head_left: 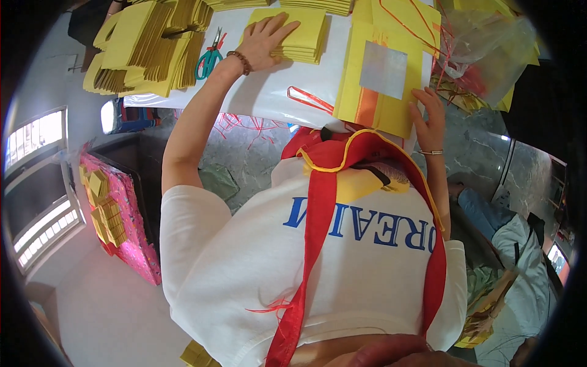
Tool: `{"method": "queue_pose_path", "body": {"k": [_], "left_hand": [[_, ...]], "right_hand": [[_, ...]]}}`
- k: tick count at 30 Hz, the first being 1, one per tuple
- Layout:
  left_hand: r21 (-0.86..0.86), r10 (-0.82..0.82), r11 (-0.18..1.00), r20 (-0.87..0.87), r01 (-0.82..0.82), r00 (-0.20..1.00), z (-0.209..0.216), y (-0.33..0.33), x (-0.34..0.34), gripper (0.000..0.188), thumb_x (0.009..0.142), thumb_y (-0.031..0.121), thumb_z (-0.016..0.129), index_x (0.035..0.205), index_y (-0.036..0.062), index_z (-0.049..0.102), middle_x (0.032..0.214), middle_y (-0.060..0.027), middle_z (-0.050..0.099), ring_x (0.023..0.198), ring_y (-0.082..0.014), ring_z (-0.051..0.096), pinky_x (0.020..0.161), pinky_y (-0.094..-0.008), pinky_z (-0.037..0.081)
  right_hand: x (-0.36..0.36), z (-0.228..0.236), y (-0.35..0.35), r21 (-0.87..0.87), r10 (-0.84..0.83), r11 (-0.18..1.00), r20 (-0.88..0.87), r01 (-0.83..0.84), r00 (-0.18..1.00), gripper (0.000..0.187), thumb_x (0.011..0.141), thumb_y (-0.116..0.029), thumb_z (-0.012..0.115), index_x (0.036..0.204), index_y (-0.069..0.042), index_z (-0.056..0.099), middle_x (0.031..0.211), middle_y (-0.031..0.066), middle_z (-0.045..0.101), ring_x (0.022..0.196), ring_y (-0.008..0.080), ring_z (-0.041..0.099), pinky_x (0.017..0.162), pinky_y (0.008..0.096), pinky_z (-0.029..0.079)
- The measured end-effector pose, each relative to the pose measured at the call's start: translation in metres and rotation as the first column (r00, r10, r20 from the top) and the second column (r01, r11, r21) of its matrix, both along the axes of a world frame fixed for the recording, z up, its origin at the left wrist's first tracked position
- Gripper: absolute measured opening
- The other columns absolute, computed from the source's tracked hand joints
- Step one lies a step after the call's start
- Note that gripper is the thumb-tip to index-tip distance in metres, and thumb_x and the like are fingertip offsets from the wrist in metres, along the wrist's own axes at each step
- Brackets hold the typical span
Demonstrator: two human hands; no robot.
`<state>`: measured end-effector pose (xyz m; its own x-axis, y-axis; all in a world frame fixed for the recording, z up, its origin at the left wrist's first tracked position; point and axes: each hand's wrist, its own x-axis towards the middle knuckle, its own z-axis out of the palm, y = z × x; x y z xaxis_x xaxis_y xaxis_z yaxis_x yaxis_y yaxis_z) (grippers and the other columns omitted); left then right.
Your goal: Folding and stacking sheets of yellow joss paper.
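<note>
The left hand (264,43) is lying palm down, fingers fairly straight and a little apart, on a small yellow stack (310,38). The stack is sitting right under the fingers and reaching out past them to the right — the hand is covering its left part and leaving the rest showing. The right hand (429,116) is resting at the right edge of a long yellow piece (348,76), its fingers bending loosely; whether they are pinching that edge, I cannot tell. The piece is lying to the left of this hand, carrying a grey square (383,69) and, below that, an orange strip (367,107).

A brown beaded bracelet (240,62) is circling the left wrist, and a thin band (432,152) is circling the right one. Scissors (210,61) with teal handles are lying just left of the left forearm, blades pointing away from the person. A red cord loop (309,99) is lying between the hands, its right end reaching the long yellow piece.

Farther out, the white tabletop (269,92) is bearing larger yellow stacks (137,43) on the left — some standing on edge — while a clear plastic bag (492,58) is sitting beyond the right hand
</note>
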<state>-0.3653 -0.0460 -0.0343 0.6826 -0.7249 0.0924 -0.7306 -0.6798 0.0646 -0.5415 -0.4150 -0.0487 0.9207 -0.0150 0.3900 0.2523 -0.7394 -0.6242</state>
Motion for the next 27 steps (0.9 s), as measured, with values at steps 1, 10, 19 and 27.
{"method": "queue_pose_path", "body": {"k": [1, 10, 19, 27], "left_hand": [[-0.006, -0.017, 1.000, -0.002, 0.017, 1.000, 0.007, -0.006, -0.001, 0.083, 0.065, 0.023, 0.066, 0.138, 0.0280, 0.026, 0.140, -0.0108, 0.029, 0.126, -0.0300, 0.030, 0.101, -0.0503, 0.023], [-0.335, -0.373, 0.882, -0.066, 0.331, 0.926, 0.008, -0.117, -0.114, 0.053, 0.068, 0.021, 0.066, 0.117, 0.0062, 0.050, 0.111, -0.0094, 0.052, 0.100, -0.0264, 0.049, 0.083, -0.0367, 0.042], [-0.418, -0.422, 0.862, -0.281, 0.286, 0.862, 0.007, -0.124, -0.104, 0.027, 0.074, 0.021, 0.062, 0.097, 0.0057, 0.059, 0.090, -0.0082, 0.058, 0.085, -0.0256, 0.055, 0.072, -0.0336, 0.046], [-0.498, -0.301, 0.860, -0.666, -0.107, 0.682, 0.004, -0.125, -0.093, 0.018, 0.087, 0.016, 0.055, 0.090, -0.0008, 0.062, 0.059, -0.0034, 0.054, 0.051, -0.0084, 0.047, 0.048, -0.0249, 0.039]], "right_hand": [[-0.001, 0.001, -0.002, -0.116, 0.027, 0.993, 0.006, -0.026, 1.000, 0.026, 0.076, -0.014, 0.063, 0.101, -0.009, 0.063, 0.108, 0.0058, 0.060, 0.109, 0.0277, 0.050, 0.091, 0.0389, 0.038], [-0.002, -0.024, 0.004, -0.113, 0.021, 0.993, 0.010, -0.020, 1.000, 0.024, 0.072, -0.017, 0.066, 0.096, -0.013, 0.064, 0.107, 0.0053, 0.059, 0.107, 0.0281, 0.051, 0.088, 0.0403, 0.040], [-0.007, -0.034, -0.003, 0.494, 0.098, 0.869, -0.235, 0.032, 0.967, 0.023, 0.086, -0.021, 0.053, 0.094, -0.004, 0.065, 0.118, 0.0068, 0.053, 0.108, 0.0186, 0.049, 0.092, 0.0295, 0.037], [-0.007, -0.041, -0.007, 0.632, 0.133, 0.774, -0.235, 0.047, 0.963, 0.037, 0.093, -0.029, 0.042, 0.093, 0.001, 0.065, 0.120, 0.0064, 0.052, 0.105, 0.0152, 0.050, 0.090, 0.0263, 0.038]]}}
